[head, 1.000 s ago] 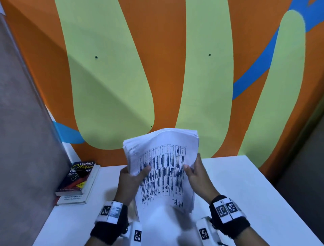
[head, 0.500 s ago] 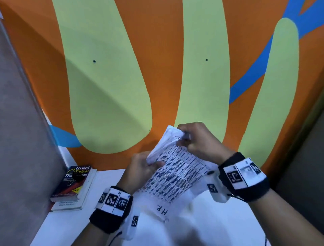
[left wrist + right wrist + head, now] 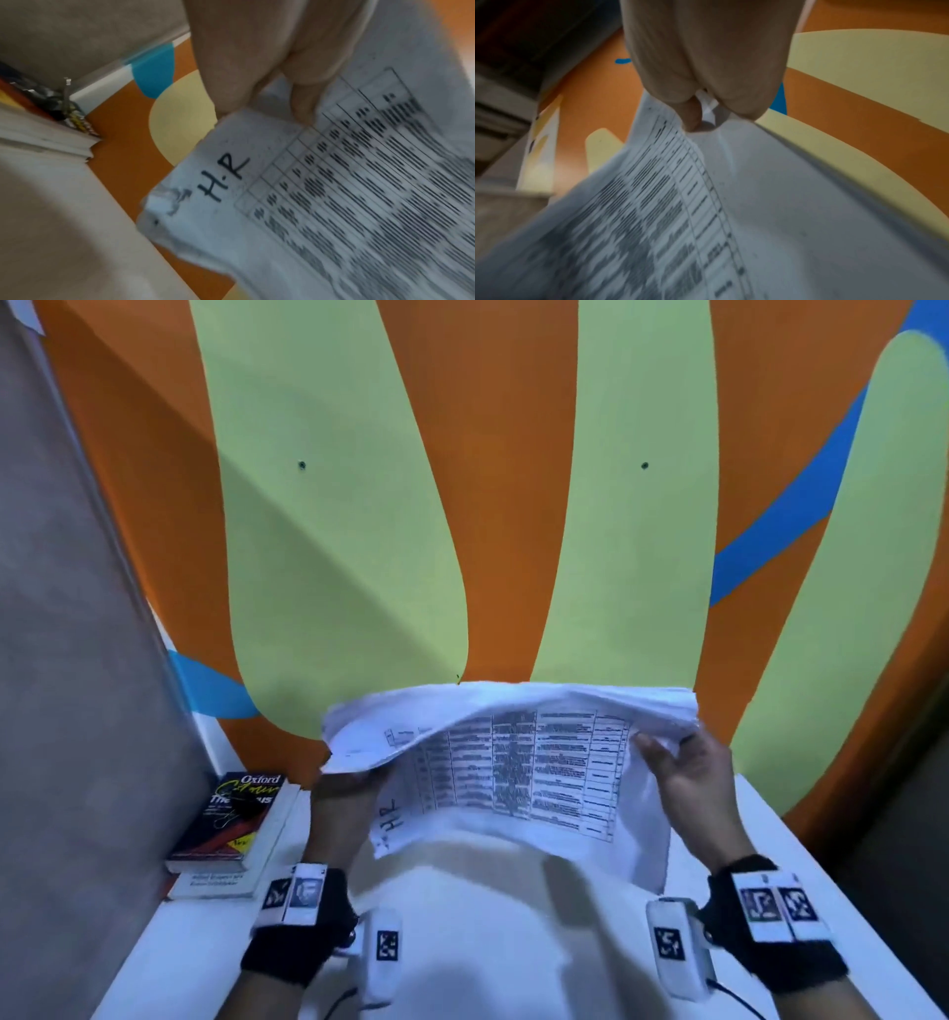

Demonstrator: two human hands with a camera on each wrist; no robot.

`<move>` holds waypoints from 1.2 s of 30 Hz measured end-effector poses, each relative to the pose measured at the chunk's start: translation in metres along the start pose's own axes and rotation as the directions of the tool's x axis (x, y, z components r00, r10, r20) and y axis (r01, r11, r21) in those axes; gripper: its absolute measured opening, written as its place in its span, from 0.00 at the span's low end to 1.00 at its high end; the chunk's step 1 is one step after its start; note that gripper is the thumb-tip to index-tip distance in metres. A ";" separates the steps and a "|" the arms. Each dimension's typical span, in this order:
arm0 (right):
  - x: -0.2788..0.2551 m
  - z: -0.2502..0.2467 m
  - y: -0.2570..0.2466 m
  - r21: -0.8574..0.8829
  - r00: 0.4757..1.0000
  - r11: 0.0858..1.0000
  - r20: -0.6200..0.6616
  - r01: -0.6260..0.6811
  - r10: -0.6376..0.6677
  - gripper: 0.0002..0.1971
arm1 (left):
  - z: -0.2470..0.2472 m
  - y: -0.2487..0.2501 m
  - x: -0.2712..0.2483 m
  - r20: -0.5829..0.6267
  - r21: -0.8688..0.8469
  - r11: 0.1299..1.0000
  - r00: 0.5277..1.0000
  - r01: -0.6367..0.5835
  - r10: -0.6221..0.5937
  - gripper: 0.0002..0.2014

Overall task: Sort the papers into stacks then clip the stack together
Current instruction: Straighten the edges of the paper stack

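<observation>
White paper makes up the one stack of papers (image 3: 513, 762) in view, held up in the air over the worktop (image 3: 801, 865), landscape way round, between the two hands. How many sheets it has cannot be counted; the far edge shows many layers, and the top sheets curl over toward the near side on the left. The sheet facing the person carries a printed table, with "H.P" (image 3: 222, 178) handwritten near its left end, beside a crumpled corner.

One left hand (image 3: 341, 806) grasps the left end of the stack from below, its fingers (image 3: 303, 105) pressed against the printed face in the left wrist view. One right hand (image 3: 690, 780) grasps the right end; the right wrist view shows thumb and fingers pinching the edge of the sheets. Each wrist wears a black band (image 3: 298, 942) with square marker tags and a white camera unit.

Two books (image 3: 231, 824) lie stacked at the far left of the white worktop, well apart from the papers, the upper one a dark Oxford thesaurus. One black binder clip (image 3: 63, 105) sits on top of that upper book. Behind everything rises a wall (image 3: 513, 505) painted orange with green and blue shapes, and a grey panel (image 3: 67, 660) closes the left side. The raised stack hides the middle of the worktop's far edge.
</observation>
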State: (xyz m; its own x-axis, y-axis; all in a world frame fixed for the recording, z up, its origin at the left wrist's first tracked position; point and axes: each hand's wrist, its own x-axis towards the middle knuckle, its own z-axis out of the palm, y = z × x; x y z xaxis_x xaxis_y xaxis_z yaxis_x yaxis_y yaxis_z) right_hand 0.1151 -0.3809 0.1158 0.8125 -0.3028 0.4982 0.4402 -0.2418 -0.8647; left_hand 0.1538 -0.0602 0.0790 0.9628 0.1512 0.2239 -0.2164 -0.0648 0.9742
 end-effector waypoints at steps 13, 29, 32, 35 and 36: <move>-0.075 0.028 0.079 -0.111 0.975 0.970 0.020 -0.216 0.220 0.18 | 0.020 -0.075 -0.035 -0.215 0.103 0.995 0.977 0.014 0.008 0.21; -0.057 0.024 0.092 -0.031 0.956 0.957 0.044 -0.289 0.291 0.10 | 0.012 -0.078 -0.028 -0.170 0.083 0.997 0.985 0.006 0.008 0.20; -0.062 0.025 0.102 -0.087 0.934 0.933 0.051 -0.348 0.353 0.07 | 0.011 -0.088 -0.025 -0.117 0.110 0.991 0.991 0.078 -0.065 0.26; -0.066 0.028 0.108 -0.161 0.918 0.909 0.035 -0.384 0.394 0.06 | 0.012 -0.102 -0.023 -0.070 0.138 0.979 0.988 0.148 -0.140 0.26; -0.064 0.027 0.106 -0.172 0.926 0.915 0.032 -0.365 0.376 0.06 | 0.014 -0.098 -0.022 -0.080 0.157 0.978 0.989 0.137 -0.126 0.23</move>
State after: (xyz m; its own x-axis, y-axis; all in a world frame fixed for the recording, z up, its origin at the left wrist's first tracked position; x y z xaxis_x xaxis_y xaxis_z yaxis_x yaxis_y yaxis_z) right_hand 0.1202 -0.3624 -0.0098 0.9299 -0.3421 0.1347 0.0402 -0.2697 -0.9621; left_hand 0.1562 -0.0707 -0.0218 0.9663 0.2366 0.1014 -0.0544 -0.1973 0.9788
